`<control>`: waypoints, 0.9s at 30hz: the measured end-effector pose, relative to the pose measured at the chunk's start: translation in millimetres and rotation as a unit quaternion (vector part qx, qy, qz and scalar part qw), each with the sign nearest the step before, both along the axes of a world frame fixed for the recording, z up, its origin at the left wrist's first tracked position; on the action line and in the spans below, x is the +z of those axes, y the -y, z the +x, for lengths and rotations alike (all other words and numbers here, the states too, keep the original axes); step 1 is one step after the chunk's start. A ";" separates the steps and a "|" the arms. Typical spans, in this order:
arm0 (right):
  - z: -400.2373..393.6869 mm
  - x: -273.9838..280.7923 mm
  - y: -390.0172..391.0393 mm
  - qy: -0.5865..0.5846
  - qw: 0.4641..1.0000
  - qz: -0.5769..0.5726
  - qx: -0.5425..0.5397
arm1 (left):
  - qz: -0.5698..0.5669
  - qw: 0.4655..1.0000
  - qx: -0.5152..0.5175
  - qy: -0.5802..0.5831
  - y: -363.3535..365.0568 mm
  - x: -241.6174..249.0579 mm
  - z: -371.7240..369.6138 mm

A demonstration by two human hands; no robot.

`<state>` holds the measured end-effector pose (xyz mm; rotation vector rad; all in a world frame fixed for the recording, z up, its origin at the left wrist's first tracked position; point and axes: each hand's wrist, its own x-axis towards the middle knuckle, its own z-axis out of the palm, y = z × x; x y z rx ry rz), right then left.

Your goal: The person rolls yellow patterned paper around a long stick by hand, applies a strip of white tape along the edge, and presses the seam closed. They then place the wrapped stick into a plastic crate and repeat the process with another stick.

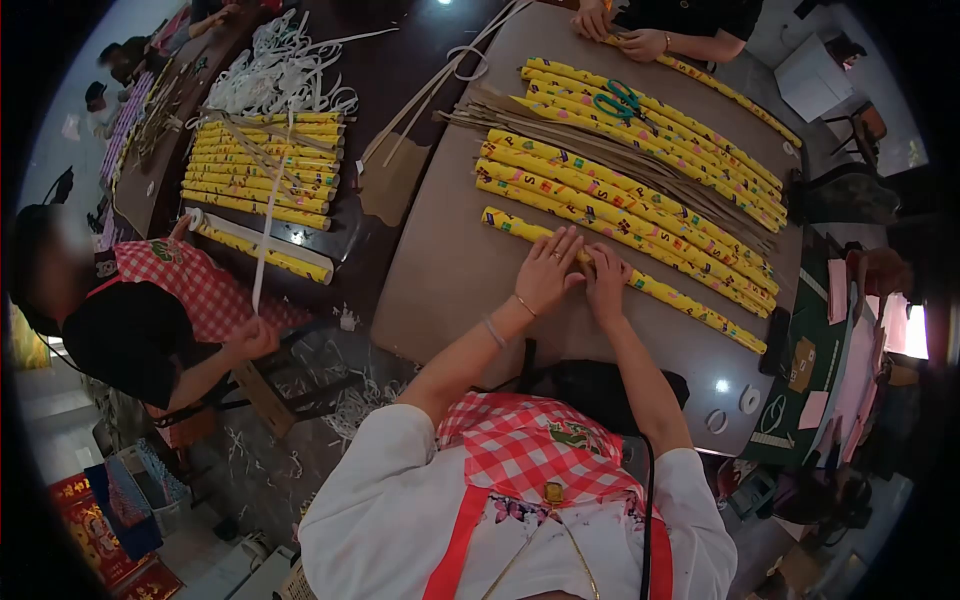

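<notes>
A long yellow patterned paper-wrapped stick (pixel 640 280) lies slantwise on the table, nearest of its row.

Craft workshop: tables (pixel 450 250) stacked with yellow paper-wrapped rolls (pixel 620 200), aproned workers.

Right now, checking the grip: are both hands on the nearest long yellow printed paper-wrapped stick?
Touching. The head view shows the left hand and right hand pressed flat on the yellow stick.
</notes>
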<state>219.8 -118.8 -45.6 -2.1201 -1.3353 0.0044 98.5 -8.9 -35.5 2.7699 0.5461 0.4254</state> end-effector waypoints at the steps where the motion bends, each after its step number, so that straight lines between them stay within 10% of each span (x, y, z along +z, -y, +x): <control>1: -1.2 0.7 -0.4 -0.007 1.000 0.008 0.000 | 0.014 1.000 0.009 -0.014 -8.4 0.5 -6.9; 15: -2.9 -1.5 -1.3 0.020 1.000 0.016 -0.008 | 0.076 0.927 0.367 -0.029 -81.1 -15.2 -68.2; 18: -5.2 0.7 -2.6 0.025 0.999 0.018 -0.008 | -0.133 0.931 0.322 0.104 -42.5 14.5 -30.9; 20: -4.0 0.9 -3.1 0.028 0.999 0.016 -0.009 | -0.284 0.826 0.461 0.158 -24.3 19.7 -3.6; 27: -1.5 -2.8 -1.4 0.016 1.000 0.009 -0.009 | -0.324 0.812 0.465 0.143 -43.3 14.0 10.0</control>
